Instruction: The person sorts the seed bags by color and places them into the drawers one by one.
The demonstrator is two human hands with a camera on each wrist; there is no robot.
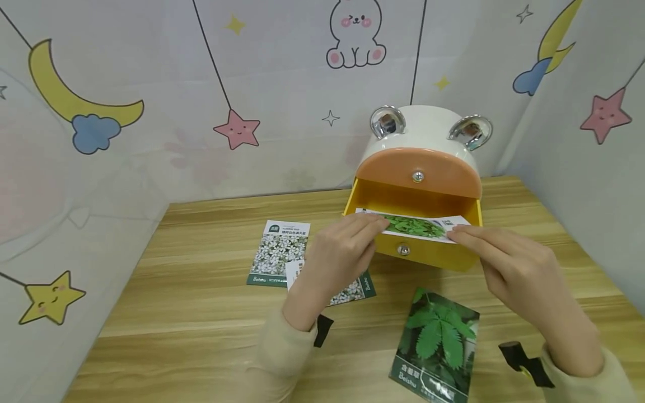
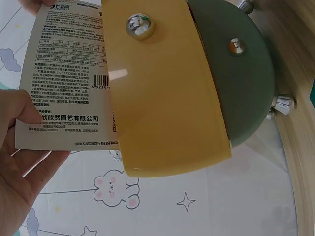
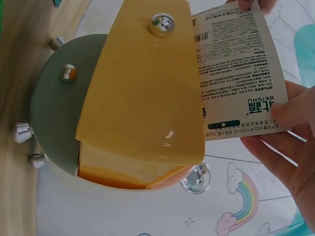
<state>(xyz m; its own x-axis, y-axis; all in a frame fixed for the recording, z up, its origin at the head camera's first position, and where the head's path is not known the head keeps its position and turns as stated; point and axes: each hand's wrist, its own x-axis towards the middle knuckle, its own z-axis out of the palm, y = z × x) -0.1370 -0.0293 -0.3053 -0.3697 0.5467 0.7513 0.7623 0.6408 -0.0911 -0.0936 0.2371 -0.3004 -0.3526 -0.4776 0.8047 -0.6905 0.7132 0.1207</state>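
Note:
Both hands hold a seed packet by its two ends, at the top of the pulled-out yellow drawer. My left hand pinches the left end between thumb and fingers; my right hand pinches the right end. Green leaves show on the face turned up to me. In the left wrist view the packet's printed back stands partly behind the drawer front. The drawer belongs to a small rounded cabinet with silver ears and an orange upper drawer, which is pushed in.
A leafy green seed packet lies on the wooden table in front of the cabinet. White-flower packets lie to the left, one partly behind my left forearm. A green lower drawer shows below the yellow one. A patterned cloth wall stands behind.

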